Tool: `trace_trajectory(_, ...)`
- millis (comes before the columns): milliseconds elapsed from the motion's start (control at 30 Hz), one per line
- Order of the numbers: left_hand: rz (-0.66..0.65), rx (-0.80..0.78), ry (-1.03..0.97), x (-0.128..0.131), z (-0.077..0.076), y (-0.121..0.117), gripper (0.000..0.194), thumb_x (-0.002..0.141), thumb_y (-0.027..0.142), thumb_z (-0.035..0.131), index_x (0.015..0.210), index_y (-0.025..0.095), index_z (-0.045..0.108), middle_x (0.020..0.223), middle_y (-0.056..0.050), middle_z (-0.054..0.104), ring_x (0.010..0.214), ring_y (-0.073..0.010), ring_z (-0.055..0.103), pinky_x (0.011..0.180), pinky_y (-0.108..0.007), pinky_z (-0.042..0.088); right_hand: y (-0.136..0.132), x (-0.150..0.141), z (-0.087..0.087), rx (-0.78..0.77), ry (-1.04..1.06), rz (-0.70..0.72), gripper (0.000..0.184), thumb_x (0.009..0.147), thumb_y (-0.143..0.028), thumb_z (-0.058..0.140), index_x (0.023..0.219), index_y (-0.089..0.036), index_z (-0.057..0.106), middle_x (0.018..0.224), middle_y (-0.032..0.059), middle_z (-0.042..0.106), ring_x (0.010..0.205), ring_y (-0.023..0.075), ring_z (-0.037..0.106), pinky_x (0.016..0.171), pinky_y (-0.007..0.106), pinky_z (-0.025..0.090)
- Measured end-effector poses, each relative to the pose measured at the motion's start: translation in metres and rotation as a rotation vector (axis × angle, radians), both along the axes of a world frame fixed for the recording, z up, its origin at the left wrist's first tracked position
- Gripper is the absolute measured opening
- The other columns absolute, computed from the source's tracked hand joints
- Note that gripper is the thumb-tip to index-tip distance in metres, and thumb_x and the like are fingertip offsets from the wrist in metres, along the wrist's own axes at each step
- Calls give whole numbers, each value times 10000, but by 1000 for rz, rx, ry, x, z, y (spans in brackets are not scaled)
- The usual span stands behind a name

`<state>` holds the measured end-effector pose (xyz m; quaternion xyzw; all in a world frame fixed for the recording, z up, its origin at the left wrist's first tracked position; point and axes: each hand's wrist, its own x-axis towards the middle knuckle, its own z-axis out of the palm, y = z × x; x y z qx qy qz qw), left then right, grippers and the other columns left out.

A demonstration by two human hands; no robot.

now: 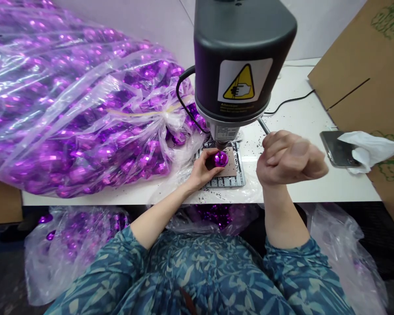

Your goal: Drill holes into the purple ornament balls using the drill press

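Below the chuck of a black drill press (pixel 243 39), a shiny purple faceted ball (pixel 221 159) rests on a small brown board (pixel 230 169). My left hand (pixel 202 169) is closed around the ball's left side, thumb at the front and fingers behind. The board lies on the grey slotted base plate (pixel 241 179) of the press. To the right, my right hand (pixel 289 157) makes a fist around the press's metal lever (pixel 264 126). Most of the lever is hidden by the fist. The drill tip meets or nearly meets the ball's top; I cannot tell which.
A huge clear bag (pixel 85 109) of purple balls fills the left of the white table (pixel 341 188). A phone (pixel 339 151) with a white tissue (pixel 369 146) lies at right, near a cardboard box (pixel 364 87). More plastic bags (pixel 75 249) hang below the edge. Dark shavings surround the base.
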<state>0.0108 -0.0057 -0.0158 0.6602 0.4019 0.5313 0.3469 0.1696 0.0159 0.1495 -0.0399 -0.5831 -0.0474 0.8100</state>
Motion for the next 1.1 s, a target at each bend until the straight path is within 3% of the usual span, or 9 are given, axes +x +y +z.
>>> trace_trajectory(167, -11, 9, -31, 0, -2, 0, 600, 826, 440, 878, 1307, 217, 597, 1312, -120, 688, 1245, -286, 685, 1118, -507, 547, -8, -3, 8, -83, 60, 19, 507, 985, -190, 490, 579, -154, 188, 403, -75, 189, 314, 0, 246, 343, 163, 224)
trace_trajectory(267, 6, -12, -30, 1, 0, 0, 599, 819, 426, 886, 1302, 213, 602, 1301, -120, 697, 1232, -281, 693, 1113, -500, 553, -8, -8, 38, -360, 183, -18, 536, 962, -266, 580, 514, -148, 312, 437, -63, 293, 373, 2, 315, 405, 201, 254)
trace_trajectory(400, 68, -2, 17, 2, 9, -2, 567, 821, 380, 890, 1283, 208, 609, 1263, -111, 715, 1189, -263, 714, 1078, -475, 579, 7, -10, 79, -503, 112, 9, 455, 954, -170, 554, 532, -165, 385, 440, -60, 337, 416, 27, 371, 512, 216, 318)
trace_trajectory(600, 251, 298, 277, -10, 25, -47, 420, 913, 380, 804, 1271, 233, 640, 1224, -96, 693, 1153, -268, 693, 950, -468, 622, 15, -7, 91, -621, 85, 71, 472, 951, -144, 527, 517, -191, 346, 428, -57, 287, 426, 49, 388, 526, 225, 309)
trace_trajectory(733, -36, 498, 540, -22, 24, -104, 393, 942, 309, 761, 1317, 252, 655, 1285, -137, 673, 1083, -271, 697, 858, -418, 635, 14, -6, 85, -586, 62, 31, 469, 965, -224, 549, 530, -178, 378, 462, -43, 325, 458, 43, 371, 578, 243, 325)
trace_trajectory(833, -173, 581, 725, -33, 22, -127, 475, 923, 408, 775, 1341, 224, 646, 1340, -187, 682, 1139, -322, 689, 956, -478, 617, 15, -5, 82, -569, 59, 18, 455, 969, -267, 559, 538, -181, 440, 480, -35, 375, 464, 47, 384, 566, 257, 307)
trace_trajectory(933, -86, 573, 653, -49, 25, -110, 499, 950, 550, 702, 1292, 194, 629, 1227, -161, 734, 1157, -304, 686, 972, -467, 613, 15, -4, 81, -566, 48, 16, 438, 978, -295, 554, 558, -188, 491, 502, -35, 401, 462, 46, 390, 540, 267, 271)
trace_trajectory(1033, 185, 435, 590, -70, 31, -60, 137, 1044, 295, 581, 1125, 202, 642, 985, -72, 740, 968, -230, 705, 891, -393, 599, 13, -4, 80, -553, 37, 16, 431, 983, -304, 545, 568, -193, 515, 503, -40, 387, 455, 36, 379, 524, 262, 257)
trace_trajectory(1100, 430, 231, 635, -82, 35, -20, 133, 1011, 162, 529, 1076, 192, 641, 993, -88, 717, 962, -240, 691, 903, -397, 577, 12, -3, 80, -545, 33, 10, 431, 991, -306, 534, 574, -198, 531, 502, -38, 380, 453, 33, 372, 522, 261, 258)
